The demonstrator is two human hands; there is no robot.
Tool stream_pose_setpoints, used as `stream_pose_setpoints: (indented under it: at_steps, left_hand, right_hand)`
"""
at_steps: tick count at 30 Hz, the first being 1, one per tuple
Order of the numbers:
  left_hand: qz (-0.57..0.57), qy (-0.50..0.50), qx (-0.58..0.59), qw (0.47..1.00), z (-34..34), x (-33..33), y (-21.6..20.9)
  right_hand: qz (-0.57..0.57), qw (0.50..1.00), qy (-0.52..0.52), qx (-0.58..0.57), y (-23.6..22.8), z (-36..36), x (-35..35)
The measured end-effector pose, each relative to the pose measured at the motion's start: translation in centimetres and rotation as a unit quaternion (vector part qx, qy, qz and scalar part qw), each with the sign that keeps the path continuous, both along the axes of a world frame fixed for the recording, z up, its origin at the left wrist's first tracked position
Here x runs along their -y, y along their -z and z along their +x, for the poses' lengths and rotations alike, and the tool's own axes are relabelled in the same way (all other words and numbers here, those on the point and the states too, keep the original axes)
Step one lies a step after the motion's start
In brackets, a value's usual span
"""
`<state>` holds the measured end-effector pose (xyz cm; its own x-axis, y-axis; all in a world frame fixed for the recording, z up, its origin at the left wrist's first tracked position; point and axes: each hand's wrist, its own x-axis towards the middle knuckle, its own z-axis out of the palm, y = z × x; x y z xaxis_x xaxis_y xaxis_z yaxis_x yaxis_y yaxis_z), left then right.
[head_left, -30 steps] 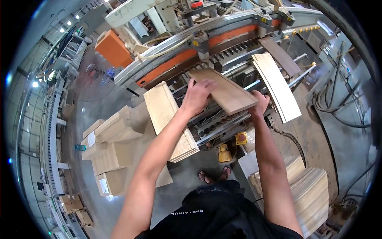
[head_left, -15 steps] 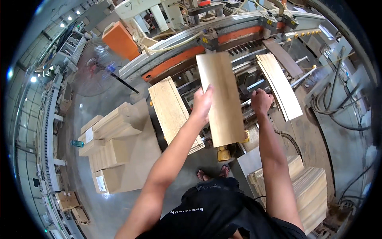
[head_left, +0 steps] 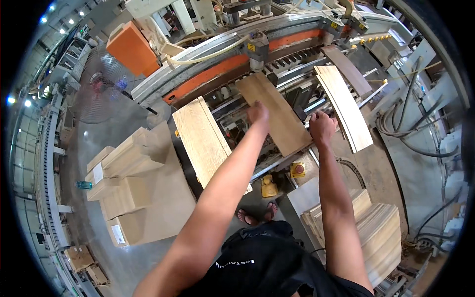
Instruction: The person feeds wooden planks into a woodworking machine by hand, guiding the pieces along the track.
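A brown wooden board (head_left: 279,116) lies slanted across the rails of the machine bed in front of me. My left hand (head_left: 258,116), slightly blurred, is closed at the board's left edge, its fingertips partly hidden. Just past the right edge of the same board is my right hand (head_left: 322,127), its fingers curled in; what they hold, if anything, is hidden. Left of the board rests a stack of pale wooden planks (head_left: 200,133). A second set of light planks (head_left: 345,109) lies beyond my right hand.
A machine beam with an orange strip (head_left: 210,76) and clamp heads (head_left: 257,49) runs along the far side. Stacked boards (head_left: 378,232) stand near my right arm. Cartons (head_left: 126,195) lie on the left, with a fan (head_left: 99,86) behind. Yellow switch boxes (head_left: 297,170) sit at the near edge.
The board in my left hand has come down from a raised, tilted position onto the machine rails and turned. My left hand moved right with it. My right hand stayed nearly in place.
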<state>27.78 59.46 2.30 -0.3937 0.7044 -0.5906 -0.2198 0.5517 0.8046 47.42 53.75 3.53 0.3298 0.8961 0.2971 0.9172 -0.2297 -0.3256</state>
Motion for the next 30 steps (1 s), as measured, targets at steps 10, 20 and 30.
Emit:
stream_pose_setpoints:
  at_steps: [10, 20, 30]
  left_hand:
    - [-0.038, -0.039, -0.179, 0.982, 0.9, -0.3, -3.3]
    - [-0.028, -0.062, -0.164, 0.984, 1.3, -0.6, -3.1]
    - [0.054, -0.127, -0.236, 0.962, 1.6, -0.7, -1.5]
  right_hand:
    - [0.018, 1.000, -0.011, -0.021, 1.0, 0.7, 0.0]
    - [0.007, 1.000, -0.014, 0.016, 1.4, 0.8, -0.4]
    - [0.003, 0.999, -0.048, -0.001, 0.9, 0.5, 0.3]
